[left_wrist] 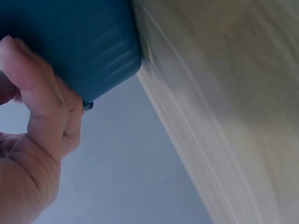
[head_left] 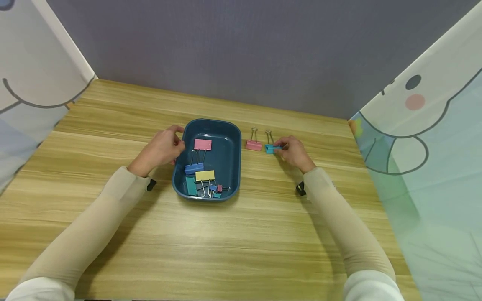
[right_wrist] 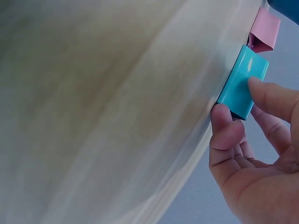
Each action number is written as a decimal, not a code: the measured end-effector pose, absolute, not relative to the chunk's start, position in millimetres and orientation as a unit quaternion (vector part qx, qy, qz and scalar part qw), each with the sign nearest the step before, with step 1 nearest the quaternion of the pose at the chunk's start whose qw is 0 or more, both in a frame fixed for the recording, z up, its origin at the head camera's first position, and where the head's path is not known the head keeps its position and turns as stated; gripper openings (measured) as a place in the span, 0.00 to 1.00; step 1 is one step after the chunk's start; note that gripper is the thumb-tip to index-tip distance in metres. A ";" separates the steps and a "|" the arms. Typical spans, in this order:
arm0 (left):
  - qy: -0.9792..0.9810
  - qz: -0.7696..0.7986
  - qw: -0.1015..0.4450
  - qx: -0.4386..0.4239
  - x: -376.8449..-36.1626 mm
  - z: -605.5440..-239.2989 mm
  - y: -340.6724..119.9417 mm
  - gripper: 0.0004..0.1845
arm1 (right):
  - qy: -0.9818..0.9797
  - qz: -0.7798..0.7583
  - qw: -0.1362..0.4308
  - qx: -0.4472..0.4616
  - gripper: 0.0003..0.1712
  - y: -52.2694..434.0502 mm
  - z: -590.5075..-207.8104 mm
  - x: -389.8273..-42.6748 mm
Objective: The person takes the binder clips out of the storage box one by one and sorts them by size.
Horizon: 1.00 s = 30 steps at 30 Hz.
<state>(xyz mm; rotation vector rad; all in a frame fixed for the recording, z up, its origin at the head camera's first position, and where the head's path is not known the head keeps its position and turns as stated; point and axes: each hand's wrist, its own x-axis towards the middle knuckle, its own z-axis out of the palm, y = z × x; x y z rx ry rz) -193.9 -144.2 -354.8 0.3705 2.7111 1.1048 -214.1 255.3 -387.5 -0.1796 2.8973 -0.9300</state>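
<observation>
I see the right hand (head_left: 295, 152) pinching a turquoise binder clip (head_left: 269, 148) between thumb and fingertips (right_wrist: 261, 91), the clip resting on the wooden table (head_left: 263, 234) just beside a pink binder clip (head_left: 254, 145). Both lie to the right of the blue tray (head_left: 233, 167). The left hand (head_left: 162, 148) grips the tray's left rim, fingers curled against its wall. More clips, pink, blue, yellow and teal, lie inside the tray.

Tray (head_left: 233, 138) w/ clips (head_left: 199, 173) mid-table (head_left: 113, 125); two clips (head_left: 261, 145) just right of it.
</observation>
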 end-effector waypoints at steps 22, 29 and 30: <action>0.915 0.373 0.096 0.119 -195.5 -353.2 -141.5 0.25 | 0.948 -0.311 0.041 -0.060 0.10 256.6 -390.9 -216.4; 0.914 0.376 0.098 0.118 -195.1 -353.7 -141.6 0.24 | 0.949 -0.307 0.050 -0.050 0.17 258.0 -385.6 -215.7; 0.914 0.376 0.099 0.117 -194.8 -353.6 -141.4 0.24 | 0.949 -0.307 0.051 -0.049 0.18 258.3 -383.8 -215.0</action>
